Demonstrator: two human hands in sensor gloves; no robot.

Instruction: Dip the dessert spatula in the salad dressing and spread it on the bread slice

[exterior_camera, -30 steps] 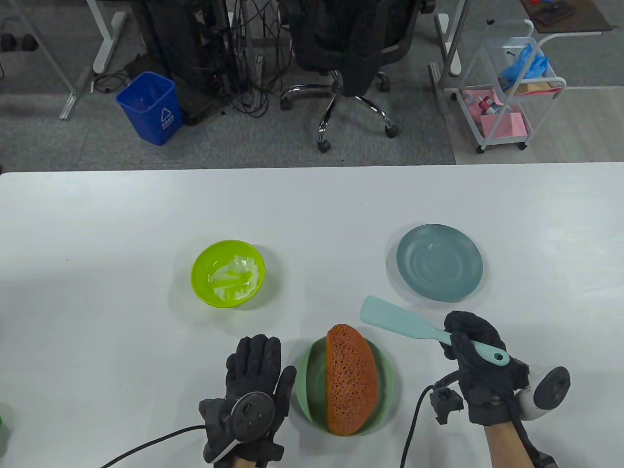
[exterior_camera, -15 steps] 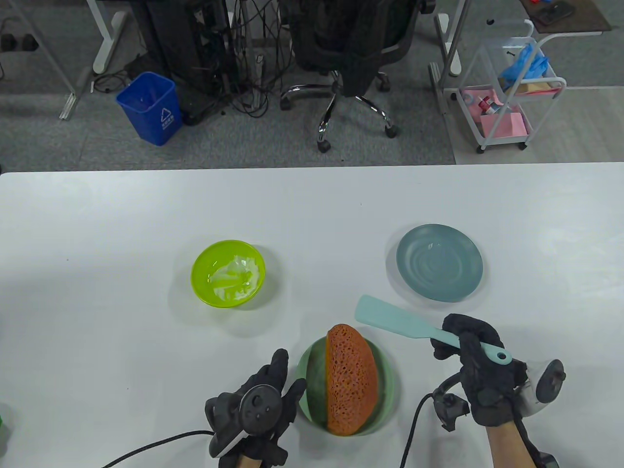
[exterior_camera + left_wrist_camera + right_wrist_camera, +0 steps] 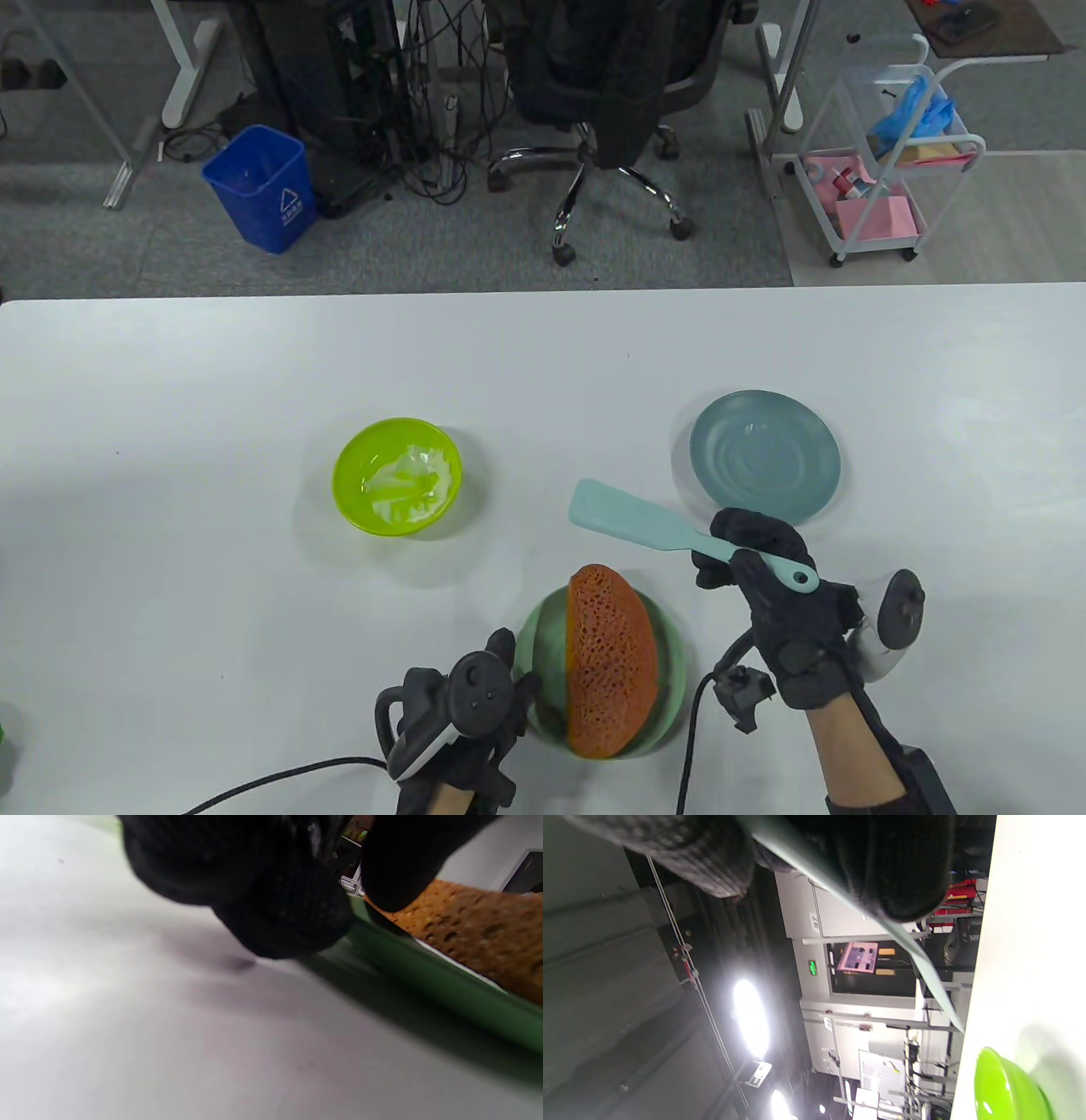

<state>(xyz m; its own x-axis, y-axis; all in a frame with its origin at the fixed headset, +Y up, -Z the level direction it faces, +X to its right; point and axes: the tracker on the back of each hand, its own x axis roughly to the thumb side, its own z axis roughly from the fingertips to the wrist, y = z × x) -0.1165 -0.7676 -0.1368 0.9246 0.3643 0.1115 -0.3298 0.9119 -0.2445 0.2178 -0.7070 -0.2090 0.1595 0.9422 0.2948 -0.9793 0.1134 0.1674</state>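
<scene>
Right hand (image 3: pixel 776 586) has its grip closed around the dessert spatula (image 3: pixel 645 519) handle, blade raised up-left of it, bread slice (image 3: pixel 609 671) lower-left, dressing bowl (image 3: pixel 397 475) further left. Left hand (image 3: pixel 458 722) touches the green plate (image 3: pixel 543 628). Left wrist view: fingers (image 3: pixel 288 921) curled at the plate's rim on the tabletop (image 3: pixel 127 1027); grip unclear.

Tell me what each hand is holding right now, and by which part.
The right hand grips the dessert spatula by its handle. The left hand touches the green plate at its rim.
</scene>
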